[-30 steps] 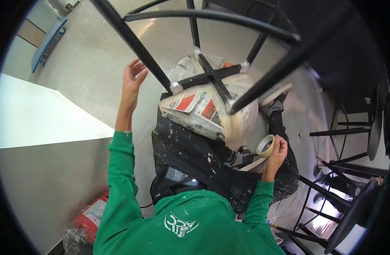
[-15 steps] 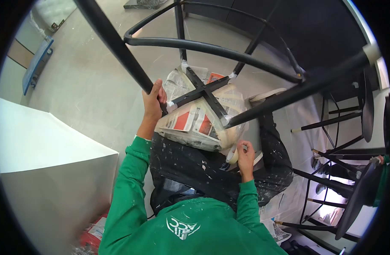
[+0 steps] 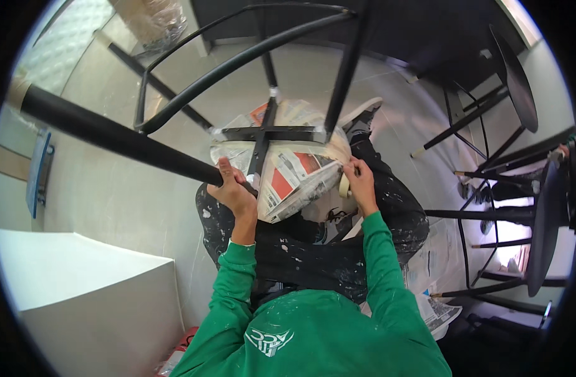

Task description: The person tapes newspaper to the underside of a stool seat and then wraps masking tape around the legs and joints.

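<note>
A black-framed stool [image 3: 261, 133] stands upside down in front of my crossed legs, its legs pointing up. Its seat is wrapped in newspaper [image 3: 294, 173] fixed with pale tape. My left hand [image 3: 233, 195] is closed around the lower end of a thick black leg [image 3: 118, 137], close to the seat's left side. At the seat's right edge, my right hand [image 3: 360, 182] pinches the tape against the newspaper. Its roll of masking tape [image 3: 344, 186] hangs beside those fingers, partly hidden by them.
On the left stands a white box-like block [image 3: 99, 283], with a blue wheeled board [image 3: 39, 173] beyond it. Several black stools [image 3: 539, 220] lie tipped along the right side, near another person's legs. Loose newspaper [image 3: 435, 311] lies by my right knee.
The stool has turned counterclockwise, its held leg swinging down leftward with my left hand still on it. My right hand has moved up to the seat's edge with the tape roll.
</note>
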Demonstrator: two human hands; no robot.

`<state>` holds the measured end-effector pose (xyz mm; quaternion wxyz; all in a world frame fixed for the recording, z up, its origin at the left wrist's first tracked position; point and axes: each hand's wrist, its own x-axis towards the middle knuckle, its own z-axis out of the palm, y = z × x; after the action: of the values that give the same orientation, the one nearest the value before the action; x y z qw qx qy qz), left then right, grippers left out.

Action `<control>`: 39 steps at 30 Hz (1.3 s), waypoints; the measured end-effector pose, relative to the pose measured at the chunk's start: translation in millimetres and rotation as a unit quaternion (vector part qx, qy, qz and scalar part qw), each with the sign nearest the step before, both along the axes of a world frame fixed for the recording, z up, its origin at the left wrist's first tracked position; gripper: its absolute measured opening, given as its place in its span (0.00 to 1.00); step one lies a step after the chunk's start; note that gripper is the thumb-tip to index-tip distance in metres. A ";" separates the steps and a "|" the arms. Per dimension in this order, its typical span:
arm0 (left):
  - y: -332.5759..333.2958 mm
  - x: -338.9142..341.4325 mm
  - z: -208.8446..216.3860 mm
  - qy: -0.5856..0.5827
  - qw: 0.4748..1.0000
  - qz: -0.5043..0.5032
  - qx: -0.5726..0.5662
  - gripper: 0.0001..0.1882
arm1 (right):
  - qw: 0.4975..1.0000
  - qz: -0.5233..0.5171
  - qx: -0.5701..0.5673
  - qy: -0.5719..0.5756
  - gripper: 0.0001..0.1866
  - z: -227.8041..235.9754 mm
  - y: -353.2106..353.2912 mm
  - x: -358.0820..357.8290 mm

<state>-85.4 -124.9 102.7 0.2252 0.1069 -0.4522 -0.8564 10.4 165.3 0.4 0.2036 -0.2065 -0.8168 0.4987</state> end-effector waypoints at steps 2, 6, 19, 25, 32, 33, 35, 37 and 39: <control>8.9 12.6 8.1 -0.003 1.000 0.016 -0.011 0.22 | 0.999 0.021 -0.042 0.009 0.15 -6.3 8.2 -7.5; 19.4 26.9 8.7 0.015 0.998 0.038 -0.057 0.23 | 0.999 0.045 -0.019 0.010 0.14 -25.0 19.8 -33.8; 41.2 52.6 7.6 0.072 0.981 -0.035 -0.176 0.22 | 0.998 0.027 -0.046 0.028 0.12 -23.2 32.7 -71.0; 25.4 62.6 -18.2 0.064 0.971 -0.054 -0.223 0.21 | 0.999 -0.017 -0.023 0.013 0.11 -51.8 6.7 -53.8; 10.5 73.1 -30.5 0.065 0.929 -0.143 -0.335 0.26 | 0.994 -0.094 -0.031 0.039 0.09 3.5 -7.3 -21.1; 6.9 76.6 -33.3 0.066 0.927 -0.166 -0.331 0.26 | 0.994 -0.091 -0.055 0.041 0.09 23.4 -6.2 -12.0; 13.4 83.8 -25.7 0.051 0.923 -0.162 -0.346 0.26 | 0.994 -0.070 -0.076 0.019 0.09 55.7 -6.0 7.4; 9.3 87.3 -26.6 0.053 0.915 -0.179 -0.357 0.25 | 0.993 -0.045 -0.104 0.013 0.09 76.2 -12.1 23.1; 4.4 90.1 -30.1 0.035 0.914 -0.160 -0.371 0.24 | 0.990 -0.013 -0.136 0.028 0.09 90.8 -24.2 33.6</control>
<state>4.7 -120.5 72.6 0.1245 -0.0875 -0.7403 -0.6549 44.0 141.0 91.2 0.2023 -0.2289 -0.7327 0.6081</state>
